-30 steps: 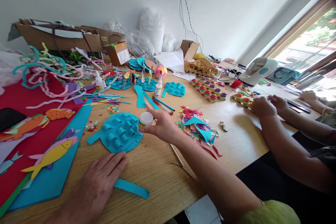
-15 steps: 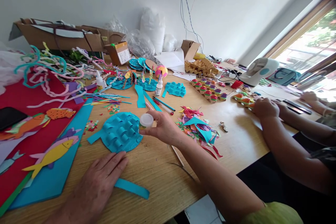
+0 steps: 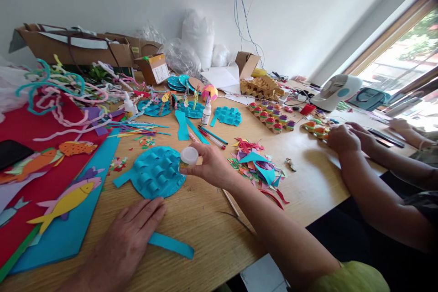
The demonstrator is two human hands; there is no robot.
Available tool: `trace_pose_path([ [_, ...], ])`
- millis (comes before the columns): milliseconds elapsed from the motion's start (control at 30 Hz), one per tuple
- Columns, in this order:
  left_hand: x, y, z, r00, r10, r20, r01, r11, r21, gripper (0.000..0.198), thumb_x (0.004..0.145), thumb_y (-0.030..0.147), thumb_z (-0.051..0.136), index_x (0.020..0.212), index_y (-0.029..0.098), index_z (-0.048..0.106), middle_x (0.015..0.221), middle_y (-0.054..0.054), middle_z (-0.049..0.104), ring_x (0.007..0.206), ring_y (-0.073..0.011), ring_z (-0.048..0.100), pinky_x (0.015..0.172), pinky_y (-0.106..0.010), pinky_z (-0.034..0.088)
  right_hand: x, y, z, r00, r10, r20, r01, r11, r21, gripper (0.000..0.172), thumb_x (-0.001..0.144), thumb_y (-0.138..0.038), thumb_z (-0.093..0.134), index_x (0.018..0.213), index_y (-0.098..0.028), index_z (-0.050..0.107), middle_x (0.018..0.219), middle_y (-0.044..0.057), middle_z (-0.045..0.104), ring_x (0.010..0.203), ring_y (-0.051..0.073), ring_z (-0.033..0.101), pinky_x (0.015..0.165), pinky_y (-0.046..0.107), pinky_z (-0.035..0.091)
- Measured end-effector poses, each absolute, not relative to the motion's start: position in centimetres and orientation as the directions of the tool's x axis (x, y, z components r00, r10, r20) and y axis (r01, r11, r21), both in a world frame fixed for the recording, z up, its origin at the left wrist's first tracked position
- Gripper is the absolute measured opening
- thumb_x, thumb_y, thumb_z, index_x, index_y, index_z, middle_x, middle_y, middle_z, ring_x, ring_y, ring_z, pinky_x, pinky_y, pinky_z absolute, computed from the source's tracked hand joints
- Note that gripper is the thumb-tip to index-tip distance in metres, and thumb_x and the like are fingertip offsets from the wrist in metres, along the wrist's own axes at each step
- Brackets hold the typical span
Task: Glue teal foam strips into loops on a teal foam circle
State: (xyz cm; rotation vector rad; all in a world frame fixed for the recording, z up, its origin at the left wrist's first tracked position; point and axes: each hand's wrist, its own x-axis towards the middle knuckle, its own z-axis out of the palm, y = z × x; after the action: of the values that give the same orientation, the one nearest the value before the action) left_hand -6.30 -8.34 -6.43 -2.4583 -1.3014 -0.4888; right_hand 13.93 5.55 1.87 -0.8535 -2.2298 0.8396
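In my right hand (image 3: 214,166) is a small clear jar with a white lid (image 3: 189,156), gripped between thumb and fingers at the right edge of a round blue paper piece (image 3: 155,173). Rows of curled paper loops cover that piece, and a blue strip (image 3: 122,179) sticks out on its left. My left hand (image 3: 128,232) lies flat on the table, its fingertips at the lower rim of the round piece. A loose blue paper strip (image 3: 174,245) runs out from beside that hand. The jar's contents are mostly hidden.
Paper scraps (image 3: 255,164), pens (image 3: 215,139) and a glue bottle (image 3: 205,114) lie beyond my right hand. Fish cutouts (image 3: 70,200) rest on coloured sheets at left. Painted egg cartons (image 3: 270,117) stand farther back. Another person's hands (image 3: 344,138) work at right.
The view shifts very slightly. Both my hands, the jar and the round blue piece keep about the same places. The other person's hands at right move a little.
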Motion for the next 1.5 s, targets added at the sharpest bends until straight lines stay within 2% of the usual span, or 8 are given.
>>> trace_pose_path([
  [200, -6.1, -8.3, -5.9, 0.537, 0.719, 0.442, 0.834, -0.532, -0.148, 0.047, 0.077, 0.006, 0.033, 0.111, 0.021, 0.060, 0.115, -0.002, 0.064, 0.096, -0.0189, 0.061, 0.077, -0.031, 0.049, 14.0, 5.4, 2.0, -0.624, 0.718, 0.309, 0.332, 0.601, -0.727, 0.021, 0.067, -0.028, 0.071, 0.068, -0.017, 0.053, 0.068, -0.004, 0.054, 0.079, 0.016, 0.056, 0.078, 0.029, 0.039],
  [367, -6.2, -8.3, -6.0, 0.540, 0.728, 0.422, 0.834, -0.533, -0.146, 0.047, 0.077, 0.006, 0.032, 0.113, 0.021, 0.059, 0.116, -0.001, 0.064, 0.097, -0.0185, 0.061, 0.078, -0.031, 0.049, 14.0, 5.5, 1.9, -0.621, 0.725, 0.297, 0.347, 0.594, -0.726, 0.022, 0.068, -0.031, 0.071, 0.068, -0.017, 0.054, 0.068, -0.005, 0.054, 0.071, 0.014, 0.054, 0.073, 0.028, 0.040],
  [633, -6.4, -8.5, -6.8, 0.510, 0.768, 0.388, 0.853, -0.509, -0.115, 0.048, 0.080, 0.007, 0.032, 0.116, 0.025, 0.057, 0.119, -0.001, 0.061, 0.101, -0.0192, 0.059, 0.081, -0.032, 0.048, 14.0, 4.7, 2.4, -0.612, 0.720, 0.327, 0.292, 0.590, -0.753, 0.022, 0.068, -0.033, 0.071, 0.070, -0.019, 0.055, 0.069, -0.005, 0.055, 0.078, 0.016, 0.056, 0.084, 0.033, 0.037],
  [733, -6.2, -8.5, -6.6, 0.506, 0.772, 0.384, 0.856, -0.504, -0.115, 0.045, 0.082, 0.008, 0.031, 0.114, 0.024, 0.058, 0.118, -0.001, 0.062, 0.100, -0.0195, 0.059, 0.079, -0.032, 0.049, 13.8, 4.2, 2.5, -0.630, 0.713, 0.307, 0.275, 0.575, -0.770, 0.022, 0.068, -0.033, 0.072, 0.071, -0.019, 0.055, 0.070, -0.004, 0.057, 0.075, 0.015, 0.056, 0.081, 0.031, 0.038],
  [967, -6.2, -8.4, -6.6, 0.505, 0.765, 0.399, 0.852, -0.517, -0.087, 0.042, 0.085, 0.011, 0.030, 0.116, 0.023, 0.055, 0.120, -0.002, 0.061, 0.102, -0.0202, 0.059, 0.080, -0.034, 0.049, 13.3, 3.6, 2.1, -0.624, 0.759, 0.184, 0.350, 0.483, -0.803, 0.023, 0.063, -0.026, 0.076, 0.071, -0.017, 0.056, 0.067, -0.004, 0.055, 0.064, 0.011, 0.050, 0.059, 0.021, 0.036],
  [1167, -6.1, -8.3, -6.5, 0.523, 0.733, 0.435, 0.839, -0.533, -0.111, 0.040, 0.085, 0.010, 0.031, 0.113, 0.020, 0.057, 0.116, -0.004, 0.064, 0.098, -0.0211, 0.061, 0.075, -0.034, 0.051, 13.2, 3.5, 2.4, -0.640, 0.743, 0.197, 0.343, 0.505, -0.792, 0.022, 0.064, -0.024, 0.075, 0.073, -0.017, 0.056, 0.069, -0.004, 0.056, 0.066, 0.011, 0.051, 0.060, 0.020, 0.036],
  [1267, -6.1, -8.4, -6.2, 0.524, 0.743, 0.416, 0.840, -0.533, -0.107, 0.042, 0.084, 0.009, 0.030, 0.114, 0.020, 0.057, 0.116, -0.004, 0.063, 0.099, -0.0207, 0.060, 0.076, -0.034, 0.051, 13.1, 3.6, 2.4, -0.635, 0.738, 0.229, 0.329, 0.526, -0.784, 0.022, 0.065, -0.024, 0.075, 0.072, -0.017, 0.056, 0.068, -0.004, 0.055, 0.066, 0.011, 0.050, 0.059, 0.020, 0.036],
  [1500, -6.0, -8.4, -6.1, 0.507, 0.780, 0.367, 0.854, -0.513, -0.090, 0.044, 0.085, 0.010, 0.028, 0.113, 0.022, 0.059, 0.116, -0.003, 0.063, 0.100, -0.0209, 0.059, 0.075, -0.034, 0.051, 13.0, 3.4, 2.1, -0.650, 0.735, 0.191, 0.370, 0.526, -0.766, 0.023, 0.064, -0.026, 0.075, 0.073, -0.017, 0.055, 0.071, -0.003, 0.057, 0.067, 0.012, 0.051, 0.060, 0.021, 0.036],
])
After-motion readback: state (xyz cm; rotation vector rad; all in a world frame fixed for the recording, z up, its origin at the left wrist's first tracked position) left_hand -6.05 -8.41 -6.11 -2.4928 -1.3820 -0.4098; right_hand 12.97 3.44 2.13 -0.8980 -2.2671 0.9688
